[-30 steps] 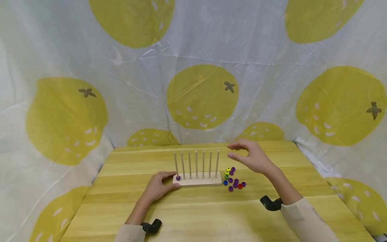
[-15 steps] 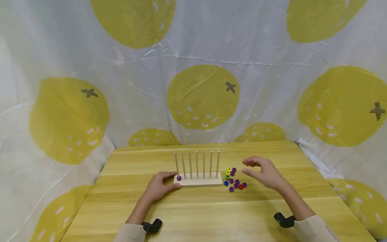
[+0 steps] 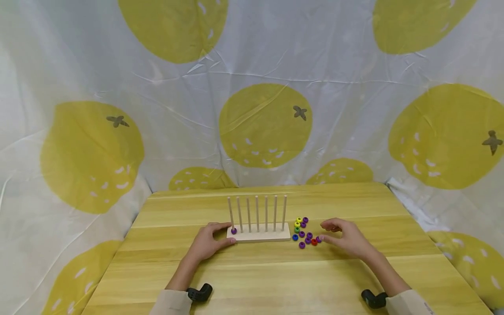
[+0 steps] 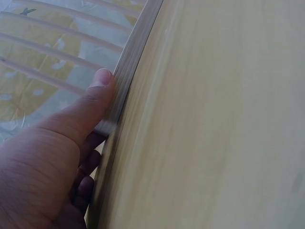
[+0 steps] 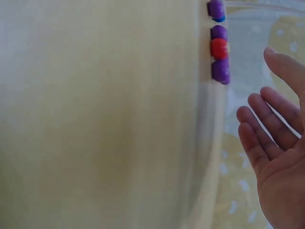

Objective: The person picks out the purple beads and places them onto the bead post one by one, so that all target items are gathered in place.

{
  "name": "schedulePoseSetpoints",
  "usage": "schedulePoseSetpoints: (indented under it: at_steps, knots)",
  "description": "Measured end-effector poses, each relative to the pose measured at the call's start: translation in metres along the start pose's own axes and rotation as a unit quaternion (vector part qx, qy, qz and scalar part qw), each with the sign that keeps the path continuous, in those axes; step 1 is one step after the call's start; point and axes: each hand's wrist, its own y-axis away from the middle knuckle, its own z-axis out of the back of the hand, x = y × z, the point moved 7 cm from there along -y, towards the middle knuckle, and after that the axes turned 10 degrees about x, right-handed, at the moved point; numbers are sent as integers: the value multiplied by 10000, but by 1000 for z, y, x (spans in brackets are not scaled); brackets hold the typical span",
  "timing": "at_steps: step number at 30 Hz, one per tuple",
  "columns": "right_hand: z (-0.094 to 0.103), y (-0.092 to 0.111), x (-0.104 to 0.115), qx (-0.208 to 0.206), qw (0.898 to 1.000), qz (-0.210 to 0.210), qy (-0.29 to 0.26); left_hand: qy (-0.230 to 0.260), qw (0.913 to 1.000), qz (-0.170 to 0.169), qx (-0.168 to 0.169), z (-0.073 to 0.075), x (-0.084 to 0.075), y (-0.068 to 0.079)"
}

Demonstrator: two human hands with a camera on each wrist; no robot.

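I watch remotely as the left hand (image 3: 208, 242) grips the nine o'clock end of a wooden peg rack (image 3: 260, 237) on the tabletop (image 3: 256, 280), its thumb on the near edge. A threaded purple bead (image 3: 234, 231) sits low on the nine o'clock peg. Loose beads (image 3: 308, 240) lie at the rack's three o'clock; at their three o'clock I see the right hand (image 3: 350, 238), thumb and fingers parted, holding nothing.
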Motion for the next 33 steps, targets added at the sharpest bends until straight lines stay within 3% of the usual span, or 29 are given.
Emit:
schedulePoseSetpoints:
  at_steps: [14,33]
  knots:
    - [-15,1,-20,188,9986,-378,-304,-60,10000,-10,41,0,1,-1]
    - [-25,-1,-14,27,10000,-20,27,-57,10000,-56,18,0,0,-1]
